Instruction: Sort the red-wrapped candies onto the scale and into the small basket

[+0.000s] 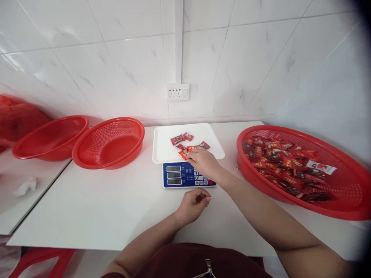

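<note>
Head view: right hand [203,162] stretched over scale [179,176], fingers half-bent, tips touching red packet [183,155] at near edge of white tray [162,148]; pinched or merely touched, cannot tell; other packets [185,138] scattered farther back on tray; left hand [193,204] curled in loose fist on table [101,208], just near side of scale, contents unclear; packet-filled red basket [344,189] at right; red mesh basket [110,143] at left
</note>
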Demonstrator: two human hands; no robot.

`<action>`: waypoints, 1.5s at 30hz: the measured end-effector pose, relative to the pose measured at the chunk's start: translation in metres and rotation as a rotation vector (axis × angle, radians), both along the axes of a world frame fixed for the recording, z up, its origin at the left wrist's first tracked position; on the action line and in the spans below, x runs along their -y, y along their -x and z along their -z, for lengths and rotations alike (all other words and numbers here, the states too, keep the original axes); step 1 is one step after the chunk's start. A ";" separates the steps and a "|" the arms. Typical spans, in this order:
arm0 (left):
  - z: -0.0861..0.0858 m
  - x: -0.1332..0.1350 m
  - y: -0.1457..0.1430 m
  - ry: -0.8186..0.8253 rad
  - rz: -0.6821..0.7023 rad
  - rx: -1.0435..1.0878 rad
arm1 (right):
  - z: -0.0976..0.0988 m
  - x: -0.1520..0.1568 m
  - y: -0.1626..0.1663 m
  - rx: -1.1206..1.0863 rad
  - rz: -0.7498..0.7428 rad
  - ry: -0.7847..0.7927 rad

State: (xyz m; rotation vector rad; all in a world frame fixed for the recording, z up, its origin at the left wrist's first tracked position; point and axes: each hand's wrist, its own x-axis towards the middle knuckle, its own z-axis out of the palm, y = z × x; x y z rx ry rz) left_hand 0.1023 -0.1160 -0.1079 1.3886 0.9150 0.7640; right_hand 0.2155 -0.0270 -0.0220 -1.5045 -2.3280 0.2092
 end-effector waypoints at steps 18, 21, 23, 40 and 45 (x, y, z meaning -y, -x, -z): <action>0.004 0.002 0.001 -0.104 0.022 -0.093 | -0.007 0.006 -0.011 -0.237 0.078 -0.123; 0.003 0.001 0.002 -0.122 0.024 -0.108 | 0.000 0.012 -0.018 -0.203 0.056 -0.106; 0.002 0.002 0.002 -0.134 0.029 -0.118 | 0.002 0.023 -0.027 -0.234 0.089 -0.109; 0.003 0.006 0.002 -0.205 0.114 -0.195 | 0.025 0.125 -0.081 -0.408 0.384 0.186; 0.003 0.006 0.003 -0.210 0.140 -0.217 | 0.011 0.134 -0.108 -0.343 0.409 0.048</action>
